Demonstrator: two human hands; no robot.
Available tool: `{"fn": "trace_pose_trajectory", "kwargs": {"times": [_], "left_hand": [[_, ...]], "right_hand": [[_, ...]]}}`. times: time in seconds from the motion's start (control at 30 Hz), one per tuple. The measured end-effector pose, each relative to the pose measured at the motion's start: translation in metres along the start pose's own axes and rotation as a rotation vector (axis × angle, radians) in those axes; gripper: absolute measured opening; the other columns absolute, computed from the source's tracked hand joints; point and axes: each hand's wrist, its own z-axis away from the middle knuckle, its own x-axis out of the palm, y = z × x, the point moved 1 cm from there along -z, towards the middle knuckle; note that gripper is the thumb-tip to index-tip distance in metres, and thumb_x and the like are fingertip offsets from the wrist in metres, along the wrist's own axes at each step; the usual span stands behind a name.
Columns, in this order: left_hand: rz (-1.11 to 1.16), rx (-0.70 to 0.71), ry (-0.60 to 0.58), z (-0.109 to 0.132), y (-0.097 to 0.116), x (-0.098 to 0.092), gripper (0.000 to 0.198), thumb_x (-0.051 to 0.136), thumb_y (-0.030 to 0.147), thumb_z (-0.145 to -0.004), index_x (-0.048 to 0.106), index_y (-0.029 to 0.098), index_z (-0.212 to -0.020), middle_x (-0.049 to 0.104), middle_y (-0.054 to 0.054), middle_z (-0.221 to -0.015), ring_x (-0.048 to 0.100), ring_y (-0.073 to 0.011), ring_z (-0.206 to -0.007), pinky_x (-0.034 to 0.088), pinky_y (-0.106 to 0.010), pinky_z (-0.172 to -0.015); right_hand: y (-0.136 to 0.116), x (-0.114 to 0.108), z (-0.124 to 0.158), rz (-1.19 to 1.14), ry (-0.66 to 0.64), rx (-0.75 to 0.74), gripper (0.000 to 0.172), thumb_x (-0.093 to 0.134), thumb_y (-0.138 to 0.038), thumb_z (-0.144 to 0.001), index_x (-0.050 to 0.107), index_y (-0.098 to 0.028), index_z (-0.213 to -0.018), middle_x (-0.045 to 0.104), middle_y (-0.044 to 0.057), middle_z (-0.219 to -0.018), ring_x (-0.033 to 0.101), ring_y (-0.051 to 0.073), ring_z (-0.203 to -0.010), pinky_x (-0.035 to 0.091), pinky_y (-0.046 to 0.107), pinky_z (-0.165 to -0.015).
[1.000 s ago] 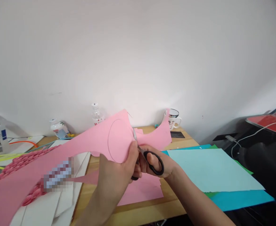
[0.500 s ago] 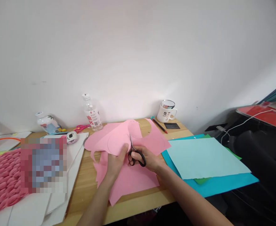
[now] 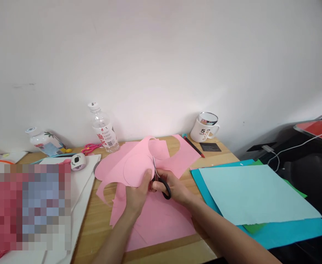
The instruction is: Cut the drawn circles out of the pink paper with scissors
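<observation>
A piece of pink paper (image 3: 135, 165) with a round outline on it is pinched in my left hand (image 3: 139, 190), thumb on top. My right hand (image 3: 172, 185) grips black-handled scissors (image 3: 165, 190). Their blades point up and away, at the paper's right side beside the outline. A curved strip of the paper hangs off to the left. Beneath both hands lie more pink sheets (image 3: 161, 223), and a pink piece with a round cut-out (image 3: 187, 156) rests behind on the right.
At the back stand a clear bottle (image 3: 106, 134), a tilted jar (image 3: 47, 141) and a white mug (image 3: 202, 130). A pen (image 3: 194, 146) and black card (image 3: 210, 146) lie nearby. Blue and green sheets (image 3: 260, 192) are at right; white boards (image 3: 81, 183) and pink scissors (image 3: 91, 147) are at left.
The view has shifted closer and a little. The pink paper has turned slightly, its loose curved strip now hanging wider at the left. Both hands keep their grips.
</observation>
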Motion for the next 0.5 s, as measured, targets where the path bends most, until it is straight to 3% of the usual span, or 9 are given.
{"fn": "trace_pose_trajectory", "kwargs": {"times": [0.17, 0.33, 0.5], "left_hand": [[0.020, -0.026, -0.033, 0.002, -0.009, 0.001, 0.026, 0.066, 0.042, -0.064, 0.066, 0.017, -0.067, 0.068, -0.006, -0.063, 0.066, -0.0240, -0.069, 0.056, -0.036, -0.065], [0.024, 0.008, 0.064, 0.002, -0.014, 0.000, 0.030, 0.069, 0.038, -0.064, 0.068, 0.017, -0.085, 0.071, -0.009, -0.091, 0.064, -0.0261, -0.091, 0.052, -0.040, -0.082], [0.019, 0.025, 0.100, 0.003, -0.013, -0.001, 0.030, 0.072, 0.036, -0.061, 0.068, 0.018, -0.085, 0.070, -0.009, -0.094, 0.064, -0.0266, -0.094, 0.052, -0.040, -0.083]], "right_hand": [[-0.001, 0.002, 0.002, -0.060, 0.009, 0.015, 0.038, 0.068, -0.049, -0.068, 0.052, -0.015, -0.073, 0.047, -0.001, -0.067, 0.042, 0.012, -0.063, 0.034, 0.024, -0.059], [-0.006, 0.003, 0.003, -0.098, 0.005, 0.018, 0.038, 0.069, -0.048, -0.066, 0.052, -0.015, -0.072, 0.046, -0.002, -0.067, 0.039, 0.011, -0.061, 0.033, 0.023, -0.058], [-0.007, 0.002, 0.004, -0.097, 0.003, 0.008, 0.039, 0.070, -0.048, -0.065, 0.052, -0.015, -0.073, 0.048, -0.001, -0.068, 0.040, 0.011, -0.062, 0.034, 0.024, -0.059]]}}
